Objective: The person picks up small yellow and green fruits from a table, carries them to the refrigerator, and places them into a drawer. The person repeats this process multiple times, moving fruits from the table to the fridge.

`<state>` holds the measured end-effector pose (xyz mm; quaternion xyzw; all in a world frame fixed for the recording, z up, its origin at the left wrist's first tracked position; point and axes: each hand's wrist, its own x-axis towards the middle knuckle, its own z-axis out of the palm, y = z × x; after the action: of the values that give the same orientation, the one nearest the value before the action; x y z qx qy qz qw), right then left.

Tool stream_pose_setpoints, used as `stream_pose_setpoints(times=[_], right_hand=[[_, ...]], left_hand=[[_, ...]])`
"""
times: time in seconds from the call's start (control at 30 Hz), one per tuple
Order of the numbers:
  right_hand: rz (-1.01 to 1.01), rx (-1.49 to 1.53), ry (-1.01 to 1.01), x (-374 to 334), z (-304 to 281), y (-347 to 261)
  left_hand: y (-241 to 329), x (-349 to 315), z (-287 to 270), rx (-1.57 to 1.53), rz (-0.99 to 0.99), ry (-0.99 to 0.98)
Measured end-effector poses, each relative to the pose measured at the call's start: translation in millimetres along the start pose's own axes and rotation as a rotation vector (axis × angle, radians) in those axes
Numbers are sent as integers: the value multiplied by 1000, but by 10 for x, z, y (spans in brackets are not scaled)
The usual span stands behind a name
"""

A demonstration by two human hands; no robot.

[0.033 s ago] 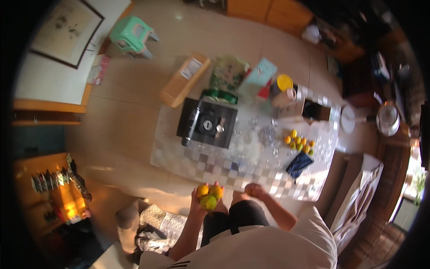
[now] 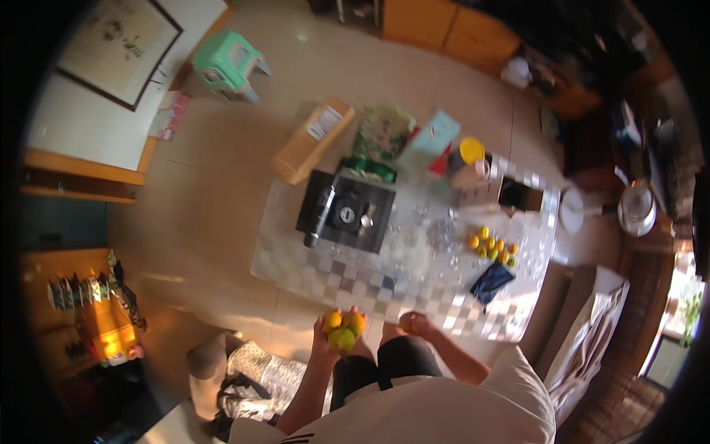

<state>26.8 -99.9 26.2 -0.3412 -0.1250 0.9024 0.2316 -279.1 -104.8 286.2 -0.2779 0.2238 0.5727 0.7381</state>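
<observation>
Three small citrus fruits, two orange-yellow and one greenish (image 2: 341, 340), rest together in my left hand (image 2: 321, 342), its fingers cupped around them above my lap. My right hand (image 2: 416, 323) is curled over by my right knee, between my body and the table's near edge. What it holds, if anything, is hidden. On the right part of the table lies a cluster of similar small citrus fruits (image 2: 493, 246), orange with a few green ones. Beside them, nearer to me, is a dark blue pouch-like thing (image 2: 492, 283).
The table (image 2: 347, 278) has a checked edge and a shiny cover. On it stand a black tray (image 2: 375, 242) with a dark cylinder, a long cardboard box (image 2: 314, 140), a green bag (image 2: 382, 132), a yellow-lidded container (image 2: 472, 151) and an open box (image 2: 510, 194). A green stool (image 2: 231, 65) stands beyond.
The whole view has shifted slightly. My left hand keeps the same three fruits, and my right hand stays curled by the knee.
</observation>
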Motion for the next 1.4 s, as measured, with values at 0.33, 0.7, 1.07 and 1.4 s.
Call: stream_pose_setpoints(times=[0.33, 0.7, 1.07, 1.4], right_hand=[[-723, -725, 47, -244, 4692, -956], [-884, -1111, -877, -49, 6703, 1313], [-687, -1120, -1243, 928, 7945, 2224], [-676, -893, -1489, 2083, 9663, 2929]], left_hand=[[853, -1514, -109, -303, 282, -56], [2057, -3241, -947, -59, 512, 9], [3453, -4269, -1057, -199, 684, -168], [4825, -5026, -875, -405, 972, -427]])
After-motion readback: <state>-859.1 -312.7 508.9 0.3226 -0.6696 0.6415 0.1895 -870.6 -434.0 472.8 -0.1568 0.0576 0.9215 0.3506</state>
